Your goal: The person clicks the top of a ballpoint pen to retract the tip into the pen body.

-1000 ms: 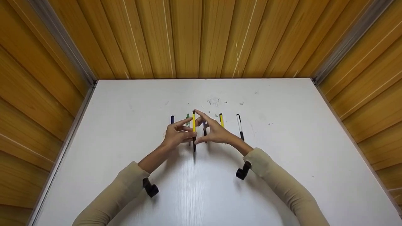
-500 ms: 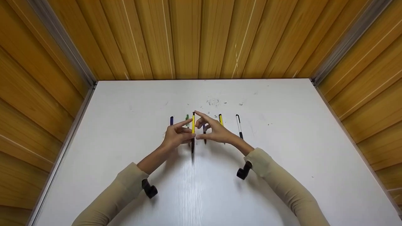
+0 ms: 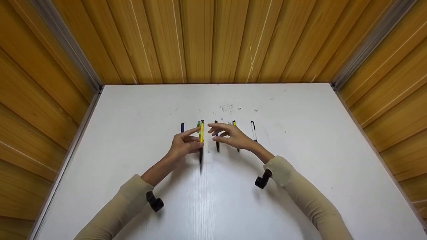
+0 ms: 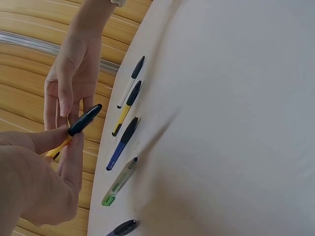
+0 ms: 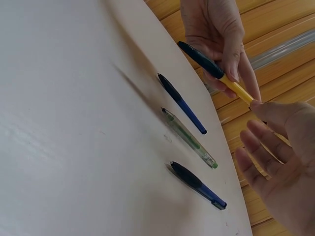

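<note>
A yellow pen with a black grip (image 3: 201,133) is pinched between the thumb and fingers of my left hand (image 3: 181,145), held above the table. Its black end points toward me. To the right, my right hand (image 3: 234,136) hovers with loosely bent fingers and holds nothing, a small gap from the pen in the head view. Beneath and around the hands several pens lie in a row: a clear green pen (image 4: 119,182), a blue pen with a black grip (image 4: 123,142), a second yellow and black pen (image 4: 127,108) and a white and black pen (image 4: 131,82).
Another blue pen (image 3: 182,127) lies at the row's left end, partly hidden by my left hand in the head view. The white table (image 3: 300,133) carries some dark smudges behind the row. Wood-look panels (image 3: 196,40) stand at the back and both sides.
My right hand has drawn away from the pen's far end to the right, its index finger now bent lower. My left hand has shifted slightly left with the yellow pen.
</note>
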Motion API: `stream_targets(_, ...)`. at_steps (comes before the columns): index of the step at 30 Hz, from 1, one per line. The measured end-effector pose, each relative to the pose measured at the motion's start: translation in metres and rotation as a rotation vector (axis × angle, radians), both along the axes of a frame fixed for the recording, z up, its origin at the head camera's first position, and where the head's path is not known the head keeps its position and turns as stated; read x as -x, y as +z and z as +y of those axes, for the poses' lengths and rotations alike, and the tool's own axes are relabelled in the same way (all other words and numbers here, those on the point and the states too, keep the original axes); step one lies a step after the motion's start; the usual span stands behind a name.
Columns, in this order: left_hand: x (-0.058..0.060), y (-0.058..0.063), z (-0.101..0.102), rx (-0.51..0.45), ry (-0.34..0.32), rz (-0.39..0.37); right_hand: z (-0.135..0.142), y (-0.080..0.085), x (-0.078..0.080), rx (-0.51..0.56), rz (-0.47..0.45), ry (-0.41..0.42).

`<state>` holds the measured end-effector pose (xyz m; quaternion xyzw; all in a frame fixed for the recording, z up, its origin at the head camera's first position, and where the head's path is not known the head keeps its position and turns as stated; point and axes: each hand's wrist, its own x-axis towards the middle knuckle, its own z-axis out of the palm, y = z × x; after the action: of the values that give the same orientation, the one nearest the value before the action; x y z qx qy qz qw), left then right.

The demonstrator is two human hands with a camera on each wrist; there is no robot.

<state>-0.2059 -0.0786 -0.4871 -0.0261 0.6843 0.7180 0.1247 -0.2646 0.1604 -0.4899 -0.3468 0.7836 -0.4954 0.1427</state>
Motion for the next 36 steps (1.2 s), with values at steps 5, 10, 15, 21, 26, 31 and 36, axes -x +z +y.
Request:
stream_targets(5, -0.003, -0.002, -0.010, 0.004, 0.027, -0.012, 0.016, 0.003, 0.005, -0.003, -0.044, -0.029)
stream_targets(10, -0.003, -0.004, -0.015, 0.019, 0.023, -0.008, 0.036, 0.004, 0.015, 0.054, -0.117, -0.064)
stream_targets(15, 0.000, -0.005, -0.024, 0.076, 0.055, -0.005, 0.055, 0.005, 0.023, 0.051, -0.163, -0.131)
stream_targets(21, 0.001, -0.007, -0.039, 0.104, 0.101, -0.033, 0.077, 0.003, 0.029, 0.051, -0.207, -0.190)
stream_targets(26, 0.004, -0.009, -0.051, 0.107, 0.132, -0.053, 0.089, 0.000, 0.031, 0.063, -0.240, -0.239)
stream_targets(31, 0.011, -0.011, -0.062, 0.141, 0.150, -0.068, 0.095, -0.004, 0.034, 0.074, -0.262, -0.262)
stream_targets(36, 0.016, -0.014, -0.073, 0.181, 0.160, -0.081, 0.097, -0.005, 0.033, 0.087, -0.284, -0.265)
